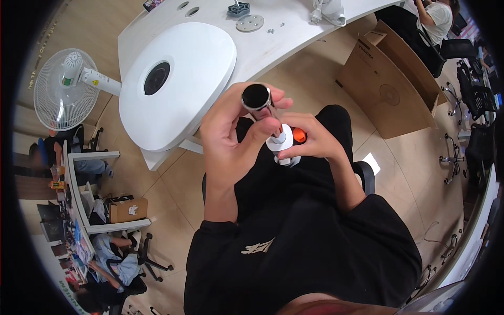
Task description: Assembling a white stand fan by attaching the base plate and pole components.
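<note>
My left hand (227, 134) is closed around a shiny chrome tube (269, 109) with a dark round end facing up. The tube leans slightly over my lap. Its lower end meets a white collar (282, 137); whether it sits inside the collar I cannot tell. My right hand (318, 137) grips this white collar, with an orange knob (299, 135) beside its fingers. Left of my hands, a large white round fan base (197, 63) with a dark centre opening lies on the white table (265, 55), close to its near edge.
On the table are a grey knob-like part (239, 9), a round metal plate (249, 23), small screws (271, 31) and a white part (332, 10). A standing fan (67, 89) is at left. An open cardboard box (391, 79) stands right. Seated people are at upper right and lower left.
</note>
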The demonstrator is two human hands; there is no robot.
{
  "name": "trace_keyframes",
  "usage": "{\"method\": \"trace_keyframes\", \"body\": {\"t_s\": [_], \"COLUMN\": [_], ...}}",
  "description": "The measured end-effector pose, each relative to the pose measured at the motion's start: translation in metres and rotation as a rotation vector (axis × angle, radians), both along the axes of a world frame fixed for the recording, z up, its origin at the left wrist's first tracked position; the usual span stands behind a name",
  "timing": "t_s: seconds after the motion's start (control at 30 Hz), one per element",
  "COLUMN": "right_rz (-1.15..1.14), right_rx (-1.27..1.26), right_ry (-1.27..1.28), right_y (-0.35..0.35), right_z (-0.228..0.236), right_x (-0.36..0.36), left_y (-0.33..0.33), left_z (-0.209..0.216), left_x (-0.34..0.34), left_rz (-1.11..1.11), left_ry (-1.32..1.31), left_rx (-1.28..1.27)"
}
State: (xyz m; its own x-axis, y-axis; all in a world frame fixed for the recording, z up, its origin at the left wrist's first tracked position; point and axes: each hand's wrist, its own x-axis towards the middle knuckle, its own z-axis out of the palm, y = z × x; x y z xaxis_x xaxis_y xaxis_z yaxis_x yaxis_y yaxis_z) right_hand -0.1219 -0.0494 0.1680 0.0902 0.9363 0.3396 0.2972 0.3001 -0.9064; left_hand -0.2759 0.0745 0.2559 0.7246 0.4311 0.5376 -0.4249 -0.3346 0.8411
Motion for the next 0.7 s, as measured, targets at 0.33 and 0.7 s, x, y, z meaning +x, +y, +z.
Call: {"method": "trace_keyframes", "body": {"t_s": [0.33,0.7], "right_rz": [-0.066,-0.153], "right_rx": [0.066,0.13], "right_ry": [-0.142,-0.105], "right_y": [-0.011,-0.014], "right_z": [0.002,-0.002], "right_x": [-0.003,-0.004], "left_y": [-0.012,-0.012], "left_z": [0.035,-0.011], "left_x": [0.019,0.033], "left_rz": [0.089,-0.026], "left_ry": [-0.119,-0.171], "left_rx": [-0.016,-0.092]}}
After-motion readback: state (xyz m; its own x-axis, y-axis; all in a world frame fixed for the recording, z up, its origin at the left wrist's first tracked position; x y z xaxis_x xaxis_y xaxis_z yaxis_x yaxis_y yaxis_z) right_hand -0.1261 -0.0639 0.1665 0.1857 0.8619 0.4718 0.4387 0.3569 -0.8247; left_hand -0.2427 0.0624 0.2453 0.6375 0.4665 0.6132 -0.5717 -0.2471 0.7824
